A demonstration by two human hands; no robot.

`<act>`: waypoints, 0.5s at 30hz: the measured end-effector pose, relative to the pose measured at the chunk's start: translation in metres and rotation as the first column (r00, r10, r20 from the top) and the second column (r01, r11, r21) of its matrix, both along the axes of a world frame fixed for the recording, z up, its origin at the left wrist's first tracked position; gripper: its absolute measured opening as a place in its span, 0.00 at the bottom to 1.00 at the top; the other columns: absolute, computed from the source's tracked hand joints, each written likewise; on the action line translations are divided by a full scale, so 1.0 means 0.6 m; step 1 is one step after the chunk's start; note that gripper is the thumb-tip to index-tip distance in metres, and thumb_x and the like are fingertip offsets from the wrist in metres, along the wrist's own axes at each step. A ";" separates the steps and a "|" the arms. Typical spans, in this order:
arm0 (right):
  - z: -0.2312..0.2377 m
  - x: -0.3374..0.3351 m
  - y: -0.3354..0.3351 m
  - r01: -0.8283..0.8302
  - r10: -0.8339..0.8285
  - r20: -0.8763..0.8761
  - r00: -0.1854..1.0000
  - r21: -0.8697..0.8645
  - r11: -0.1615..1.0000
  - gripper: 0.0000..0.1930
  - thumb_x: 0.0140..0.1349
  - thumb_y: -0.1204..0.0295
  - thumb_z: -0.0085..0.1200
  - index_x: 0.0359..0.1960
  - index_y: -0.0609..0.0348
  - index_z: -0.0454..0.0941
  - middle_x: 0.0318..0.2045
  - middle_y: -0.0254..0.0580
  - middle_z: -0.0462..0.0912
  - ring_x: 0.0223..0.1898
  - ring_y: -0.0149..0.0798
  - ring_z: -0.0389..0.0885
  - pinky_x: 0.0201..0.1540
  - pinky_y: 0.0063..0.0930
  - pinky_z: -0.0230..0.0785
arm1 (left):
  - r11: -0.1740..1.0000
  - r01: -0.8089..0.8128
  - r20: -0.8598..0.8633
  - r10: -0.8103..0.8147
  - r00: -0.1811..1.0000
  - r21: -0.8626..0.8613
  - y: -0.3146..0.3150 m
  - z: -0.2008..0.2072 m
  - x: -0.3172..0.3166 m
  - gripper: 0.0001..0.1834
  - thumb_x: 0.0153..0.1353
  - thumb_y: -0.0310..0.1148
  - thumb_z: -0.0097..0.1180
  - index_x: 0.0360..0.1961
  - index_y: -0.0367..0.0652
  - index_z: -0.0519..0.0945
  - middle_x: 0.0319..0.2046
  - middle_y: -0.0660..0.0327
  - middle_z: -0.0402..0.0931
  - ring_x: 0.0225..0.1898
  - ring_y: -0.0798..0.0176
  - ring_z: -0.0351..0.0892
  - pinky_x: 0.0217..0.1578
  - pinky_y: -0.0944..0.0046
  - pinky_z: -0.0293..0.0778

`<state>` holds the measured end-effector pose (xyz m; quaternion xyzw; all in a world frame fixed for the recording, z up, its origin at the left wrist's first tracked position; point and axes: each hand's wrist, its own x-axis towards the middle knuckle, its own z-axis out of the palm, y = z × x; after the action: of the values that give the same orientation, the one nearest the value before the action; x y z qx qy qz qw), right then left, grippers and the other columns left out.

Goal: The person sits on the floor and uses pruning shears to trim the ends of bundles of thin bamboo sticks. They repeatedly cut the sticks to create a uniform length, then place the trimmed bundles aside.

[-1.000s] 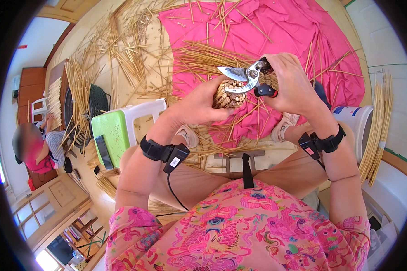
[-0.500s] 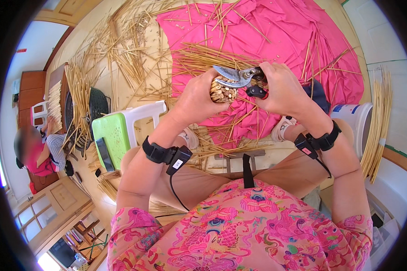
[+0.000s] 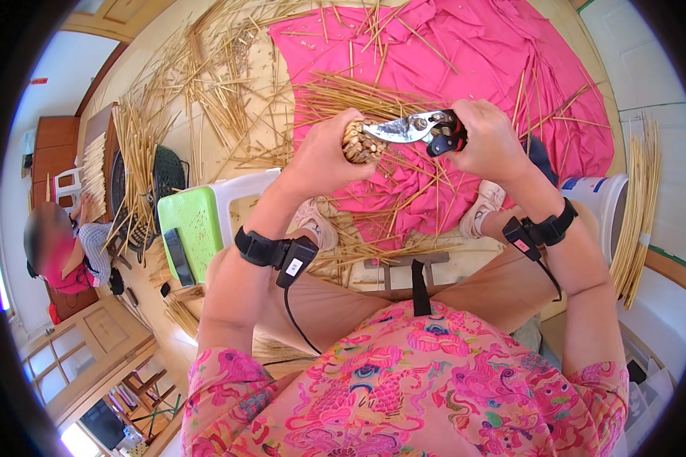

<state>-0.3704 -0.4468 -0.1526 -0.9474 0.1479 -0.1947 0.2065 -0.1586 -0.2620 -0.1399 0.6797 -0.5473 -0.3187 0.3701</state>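
Head view: we record a bundle of cut stalks (image 3: 362, 143) in the curled grasp of the left hand (image 3: 320, 156), and pruning shears (image 3: 415, 127), handles gripped in the right hand (image 3: 492, 145). Against one second ago, when we saw the blades parted across the bundle's end, they now lie together, the tip over its right edge; contact we cannot tell. The bundle and left hand have shifted slightly leftward. Also listed: beyond both hands, a pink cloth (image 3: 465, 53) strewn with loose stalks (image 3: 358, 95); left of the left forearm, a green-topped stool (image 3: 194, 217) bearing a dark flat device (image 3: 178, 257); farther left, a co-worker (image 3: 76, 255); right of the right forearm, a white bucket (image 3: 587, 194) and standing stalks (image 3: 636, 221). The left hand covers the bundle's side. Orientation: cut ends face us, the long axis receding beneath the hand; the shears lie crosswise, tip leftward.
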 end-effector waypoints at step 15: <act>0.024 0.018 0.012 -0.024 0.019 0.087 0.996 0.058 0.998 0.32 0.39 0.65 0.73 0.48 0.64 0.73 0.38 0.51 0.80 0.43 0.54 0.77 0.49 0.45 0.67 | 0.988 -0.007 -0.025 0.003 1.000 -0.154 -0.008 0.011 -0.002 0.28 0.43 0.28 0.73 0.45 0.39 0.73 0.32 0.54 0.81 0.34 0.56 0.82 0.38 0.60 0.77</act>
<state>-0.3599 -0.4397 -0.1385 -0.9331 0.1342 -0.2289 0.2427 -0.1600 -0.2665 -0.1334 0.6465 -0.5640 -0.2829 0.4288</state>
